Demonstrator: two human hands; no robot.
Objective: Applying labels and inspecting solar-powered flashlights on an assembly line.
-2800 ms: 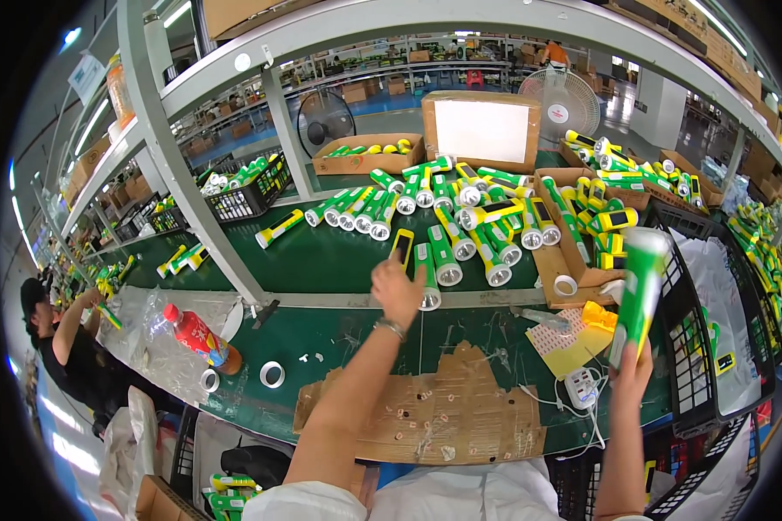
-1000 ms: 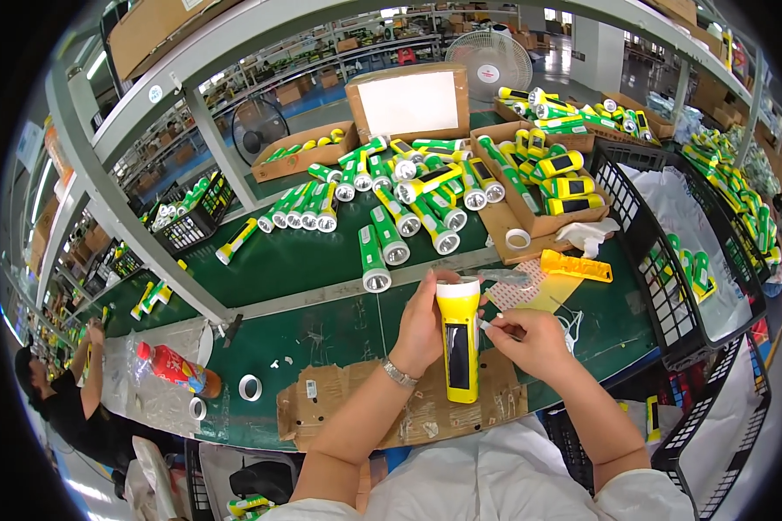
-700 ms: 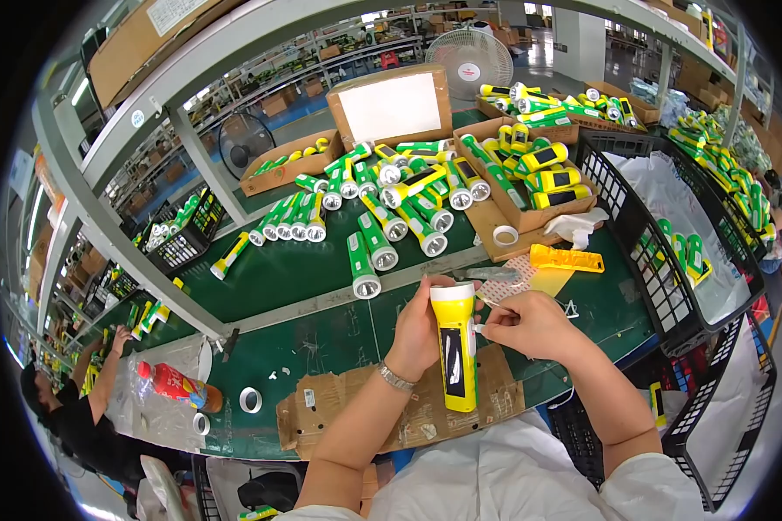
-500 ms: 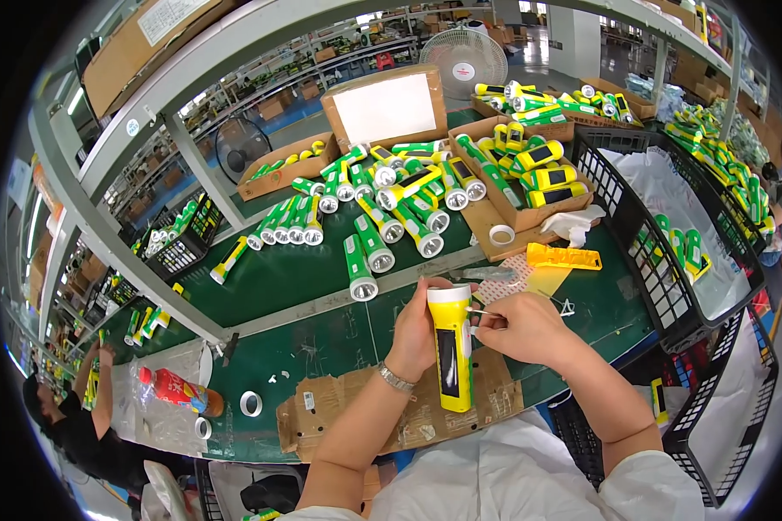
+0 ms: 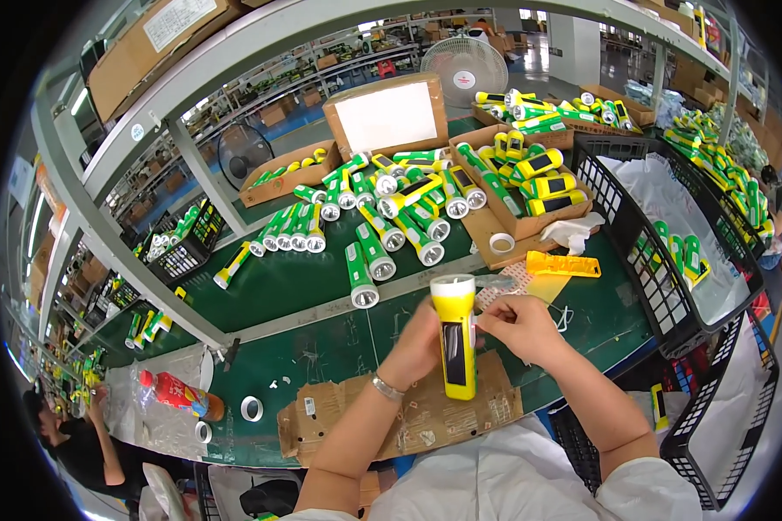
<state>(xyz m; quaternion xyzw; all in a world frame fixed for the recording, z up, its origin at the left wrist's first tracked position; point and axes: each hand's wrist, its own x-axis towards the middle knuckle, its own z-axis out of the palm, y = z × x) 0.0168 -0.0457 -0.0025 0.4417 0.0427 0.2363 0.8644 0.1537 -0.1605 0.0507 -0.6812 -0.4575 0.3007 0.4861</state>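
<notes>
In front of me stands a yellow flashlight point(image 5: 458, 347) with a white head turned up and a dark panel along its body. My left hand point(image 5: 423, 339), slightly blurred, grips it from the left and behind, so part of the fingers is hidden. Close against the flashlight's right side, my right hand point(image 5: 520, 328) has thumb and fingertips pinched together. Whatever sits between those fingertips is too small to make out. A thin white loop point(image 5: 565, 319) lies just right of that hand. Below the flashlight is a flattened piece of brown cardboard point(image 5: 347, 415).
Green and yellow flashlights point(image 5: 378, 252) lie grouped across the green bench. A cardboard box point(image 5: 517, 227) of more stands behind, near a yellow plastic part point(image 5: 563, 264). Black crates point(image 5: 630, 234) line the right side. A red-labelled bottle point(image 5: 181, 395) and tape roll point(image 5: 251, 408) lie left.
The flashlight has shifted slightly right and up. My left hand has slid further behind it. My right hand's fingertips have drawn together, and the small metallic piece seen there earlier no longer shows.
</notes>
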